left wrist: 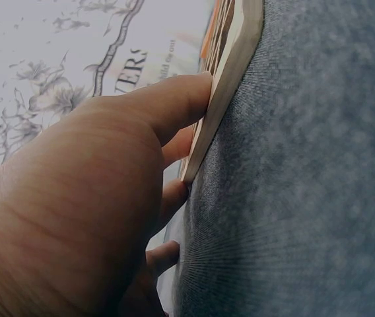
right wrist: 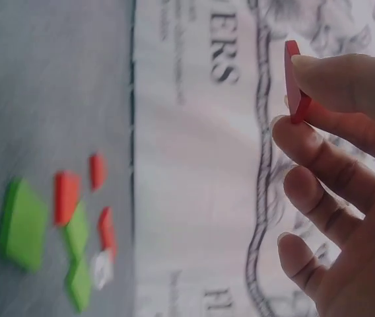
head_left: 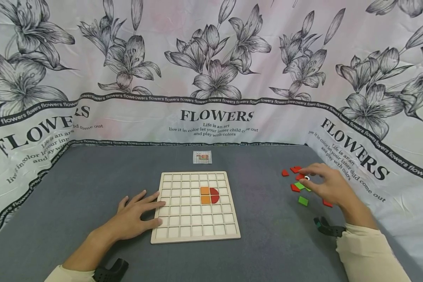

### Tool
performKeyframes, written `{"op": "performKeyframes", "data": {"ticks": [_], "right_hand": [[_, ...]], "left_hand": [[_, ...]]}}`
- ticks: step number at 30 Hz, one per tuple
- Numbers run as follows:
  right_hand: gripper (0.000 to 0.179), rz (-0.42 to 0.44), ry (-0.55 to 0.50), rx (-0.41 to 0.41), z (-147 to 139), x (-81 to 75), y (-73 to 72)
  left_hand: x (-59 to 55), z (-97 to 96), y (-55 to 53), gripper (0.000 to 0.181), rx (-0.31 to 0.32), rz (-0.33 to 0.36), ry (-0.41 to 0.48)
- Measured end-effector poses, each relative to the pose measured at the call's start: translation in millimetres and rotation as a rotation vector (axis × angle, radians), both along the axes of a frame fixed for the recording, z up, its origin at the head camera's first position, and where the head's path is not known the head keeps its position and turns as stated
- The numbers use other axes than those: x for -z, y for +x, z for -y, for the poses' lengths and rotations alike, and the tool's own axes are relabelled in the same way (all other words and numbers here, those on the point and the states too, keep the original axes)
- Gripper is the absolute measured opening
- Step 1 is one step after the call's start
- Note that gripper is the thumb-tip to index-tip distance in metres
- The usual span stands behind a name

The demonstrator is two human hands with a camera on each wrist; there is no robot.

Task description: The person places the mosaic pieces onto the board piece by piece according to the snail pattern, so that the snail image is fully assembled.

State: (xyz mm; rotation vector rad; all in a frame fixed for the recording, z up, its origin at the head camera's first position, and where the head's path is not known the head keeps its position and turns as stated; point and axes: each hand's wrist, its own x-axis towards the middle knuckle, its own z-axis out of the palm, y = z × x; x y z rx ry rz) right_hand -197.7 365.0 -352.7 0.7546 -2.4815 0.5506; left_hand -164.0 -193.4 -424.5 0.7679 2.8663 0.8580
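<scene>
My right hand (head_left: 326,184) pinches a thin flat red puzzle piece (right wrist: 294,86) between thumb and fingertips, raised above the grey tabletop. My left hand (head_left: 132,217) rests with spread fingers at the left edge of a wooden grid board (head_left: 185,232); thumb and fingertips touch its rim in the left wrist view. On the board, two orange square tiles (head_left: 205,195) sit one above the other. Right beside them, red rounded pieces (head_left: 214,192) form a half-disc with its curve to the right.
Below and around the right hand lie loose pieces: a green tile (head_left: 303,201), more green pieces (right wrist: 76,231), several red ones (head_left: 285,172) and a small white ring-like piece (head_left: 307,178). A picture card (head_left: 202,157) lies behind the board. Flower-printed curtains (head_left: 215,113) enclose the table.
</scene>
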Motion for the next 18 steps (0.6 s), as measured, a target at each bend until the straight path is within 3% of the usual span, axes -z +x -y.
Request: {"op": "performKeyframes", "data": {"ticks": [8, 14, 18], "right_hand": [[0.033, -0.054, -0.093, -0.131, 40, -20.6, 1.5], [0.036, -0.091, -0.143, -0.223, 70, -26.0, -4.6], [0.034, -0.082, -0.154, -0.231, 91, -27.3, -5.7]], "left_hand": [[1.9, -0.6, 0.6, 0.059, 0.0, -0.003, -0.003], [3.1, -1.0, -0.3, 0.057, 0.004, -0.006, 0.004], [3.6, -0.2, -0.6, 0.058, 0.003, -0.007, 0.002]]}}
